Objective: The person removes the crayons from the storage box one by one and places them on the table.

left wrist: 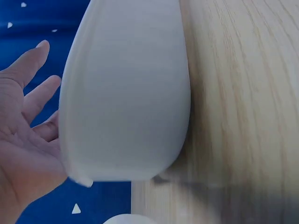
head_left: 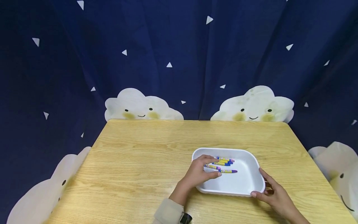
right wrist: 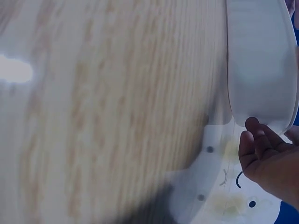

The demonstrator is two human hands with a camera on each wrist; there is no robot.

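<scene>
A white rectangular tray (head_left: 244,179) stands on the wooden table, with several crayons (head_left: 228,171) lying in its left half. The crayons have yellow-and-blue wrappers; pink, blue and purple tips show. My left hand (head_left: 197,171) reaches over the tray's left end, fingers spread above the crayons and partly covering them. In the left wrist view, those fingers (left wrist: 39,95) look loosely extended beyond the tray's outer wall (left wrist: 126,93). At the tray's right end, my right hand (head_left: 275,194) holds the near corner, thumb on the rim and fingers curled against the outside.
The wooden table (head_left: 134,168) extends left of the tray and behind it. Beyond its edges hangs a dark blue curtain (head_left: 156,37) with white triangles and smiling clouds. A dark watch or band (head_left: 185,218) is at my left wrist.
</scene>
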